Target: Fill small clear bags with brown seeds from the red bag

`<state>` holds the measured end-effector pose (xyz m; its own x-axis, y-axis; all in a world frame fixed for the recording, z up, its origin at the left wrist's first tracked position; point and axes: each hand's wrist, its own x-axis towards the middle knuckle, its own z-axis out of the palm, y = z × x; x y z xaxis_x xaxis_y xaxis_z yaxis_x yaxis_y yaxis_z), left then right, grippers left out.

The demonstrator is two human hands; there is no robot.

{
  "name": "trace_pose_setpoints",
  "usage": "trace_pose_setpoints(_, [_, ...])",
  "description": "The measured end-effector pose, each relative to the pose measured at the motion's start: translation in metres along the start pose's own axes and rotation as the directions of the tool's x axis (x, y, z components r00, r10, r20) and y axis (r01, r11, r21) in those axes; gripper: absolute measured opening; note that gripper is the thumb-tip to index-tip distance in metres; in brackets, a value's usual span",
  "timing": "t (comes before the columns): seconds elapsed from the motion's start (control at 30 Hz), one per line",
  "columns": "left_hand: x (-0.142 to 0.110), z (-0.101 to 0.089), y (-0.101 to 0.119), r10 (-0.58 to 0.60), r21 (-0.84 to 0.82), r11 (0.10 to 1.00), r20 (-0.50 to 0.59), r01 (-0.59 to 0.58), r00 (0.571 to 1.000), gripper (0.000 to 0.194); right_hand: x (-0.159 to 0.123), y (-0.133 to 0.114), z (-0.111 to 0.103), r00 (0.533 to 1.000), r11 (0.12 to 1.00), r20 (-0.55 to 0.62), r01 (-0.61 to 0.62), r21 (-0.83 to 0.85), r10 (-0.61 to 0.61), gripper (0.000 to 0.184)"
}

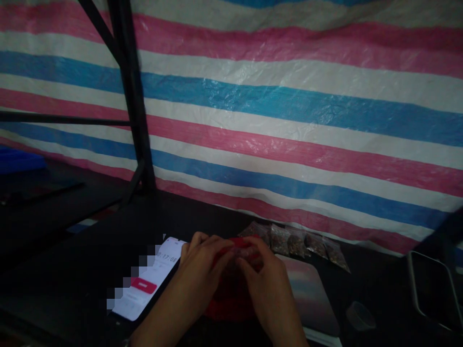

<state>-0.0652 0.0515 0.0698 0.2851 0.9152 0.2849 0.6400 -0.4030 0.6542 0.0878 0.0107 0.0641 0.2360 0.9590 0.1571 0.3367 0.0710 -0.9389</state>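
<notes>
My left hand [200,267] and my right hand [265,279] meet low in the middle of the view, fingers pinched together on a small clear packet [243,251]. The packet sits just above a red container [231,296] that lies under both hands on the dark table [72,270]. What is inside the packet is too dim to make out. A lit phone [150,279] showing a timer and a red button lies flat just left of my left hand.
A row of several small clear packets with dark contents [300,243] lies behind my hands by the striped tarp [289,120]. A flat pinkish pad [311,294] is under my right wrist. A tape roll [360,315] and a wire tray [432,289] sit at the right. A black metal frame [132,106] stands left.
</notes>
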Motion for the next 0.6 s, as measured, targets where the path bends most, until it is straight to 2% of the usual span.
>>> trace_pose_setpoints(0.1, [0.001, -0.003, -0.003, -0.010, -0.016, 1.000, 0.013, 0.010, 1.000, 0.028, 0.000, 0.000, 0.001, 1.000, 0.999, 0.019, -0.005, 0.037, 0.004, 0.039])
trace_pose_setpoints(0.2, [0.003, -0.008, -0.004, -0.004, -0.019, 1.000, -0.027, 0.003, 1.000, 0.030, 0.002, 0.005, -0.002, 0.999, 0.998, -0.039, 0.038, 0.042, -0.036, 0.046])
trace_pose_setpoints(0.27, [0.003, -0.011, -0.003, -0.003, -0.018, 1.000, -0.050, 0.002, 0.999, 0.031, 0.003, 0.008, -0.004, 0.996, 0.998, -0.067, 0.062, 0.021, -0.060, 0.042])
trace_pose_setpoints(0.4, [0.002, -0.011, 0.001, 0.002, -0.007, 1.000, -0.079, -0.002, 0.997, 0.031, 0.002, 0.006, -0.007, 0.997, 0.997, -0.039, 0.069, -0.019, -0.070, 0.027])
trace_pose_setpoints(0.5, [0.002, -0.009, 0.001, 0.020, -0.010, 1.000, -0.076, -0.021, 0.997, 0.032, 0.000, 0.003, -0.008, 0.997, 0.996, -0.050, 0.054, -0.077, -0.058, 0.028])
trace_pose_setpoints(0.6, [0.002, -0.005, 0.001, 0.024, -0.087, 0.996, -0.048, -0.028, 0.999, 0.034, -0.003, 0.001, -0.010, 0.998, 0.990, -0.057, 0.033, -0.136, -0.041, 0.030])
